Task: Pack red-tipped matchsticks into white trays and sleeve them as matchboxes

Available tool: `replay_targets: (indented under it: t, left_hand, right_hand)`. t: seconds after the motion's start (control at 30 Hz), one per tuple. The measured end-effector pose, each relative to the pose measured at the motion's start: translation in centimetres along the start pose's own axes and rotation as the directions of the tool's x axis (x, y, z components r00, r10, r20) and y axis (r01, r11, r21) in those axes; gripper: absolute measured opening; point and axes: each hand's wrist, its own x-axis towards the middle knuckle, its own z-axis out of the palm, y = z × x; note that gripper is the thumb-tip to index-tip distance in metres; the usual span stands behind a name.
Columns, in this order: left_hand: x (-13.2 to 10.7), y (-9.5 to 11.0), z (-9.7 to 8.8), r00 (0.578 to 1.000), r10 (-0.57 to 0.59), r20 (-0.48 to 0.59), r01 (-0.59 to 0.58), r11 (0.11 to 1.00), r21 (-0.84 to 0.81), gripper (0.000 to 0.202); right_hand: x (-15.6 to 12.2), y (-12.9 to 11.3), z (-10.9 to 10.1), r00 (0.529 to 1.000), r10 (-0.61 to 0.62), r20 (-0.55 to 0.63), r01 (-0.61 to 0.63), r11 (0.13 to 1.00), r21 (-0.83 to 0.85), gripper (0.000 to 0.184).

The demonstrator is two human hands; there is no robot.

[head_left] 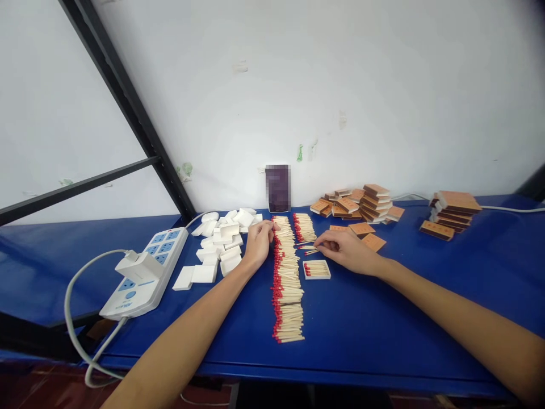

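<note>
A long row of red-headed matches [289,284] runs toward me on the blue table. My left hand [259,241] is closed at the row's far left side, fingertips by the red heads; whatever it may pinch is hidden. My right hand [347,250] is closed with its fingertips on the plain ends of a few loose matches [307,248]. Just below these lies a white matchbox tray [317,276] partly filled with matches, heads to the left. A shorter group of matches [304,228] lies beyond, right of the long row.
White empty matchbox trays [221,238] are heaped at left, beside a power strip [145,275] with a plugged-in adapter and cable. Brown matchbox sleeves [361,229] and stacked matchboxes [457,210] lie at right. A dark-screened device [279,188] leans on the wall.
</note>
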Motion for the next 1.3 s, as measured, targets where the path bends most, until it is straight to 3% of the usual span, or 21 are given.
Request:
replay_targets:
  t: [0.33,0.53,0.73,0.97,1.2,1.3]
  left_hand:
    - [-0.1,0.2,0.1,1.0,0.007,0.013,-0.007,1.0,-0.001,0.026]
    - [-0.1,0.1,0.1,1.0,0.016,0.021,-0.016,1.0,0.003,0.026]
    - [0.0,0.1,0.1,1.0,0.008,0.021,-0.009,1.0,0.015,0.026]
    - [-0.1,0.2,0.1,1.0,0.022,0.013,-0.022,1.0,0.021,0.026]
    - [-0.1,0.2,0.1,1.0,0.013,0.023,-0.013,1.0,0.028,0.027]
    - [-0.1,0.2,0.1,1.0,0.016,0.026,-0.017,1.0,0.023,0.027]
  right_hand:
    - [0.2,-0.2,-0.2,0.997,0.076,0.003,-0.075,0.988,-0.137,0.015]
    - [0.1,-0.4,-0.1,0.996,0.071,0.045,-0.068,0.995,-0.067,0.031]
    - [0.5,-0.3,0.1,0.978,0.158,0.137,-0.164,0.986,0.028,0.045]
    - [0.7,-0.9,-0.2,0.979,0.097,0.18,-0.096,0.995,-0.011,0.038]
    - [-0.3,-1.0,-1.1,0.975,0.04,0.218,0.019,0.965,-0.261,0.023]
    - [-0.6,-0.9,-1.2,0.972,0.067,0.226,0.006,0.951,-0.31,0.018]
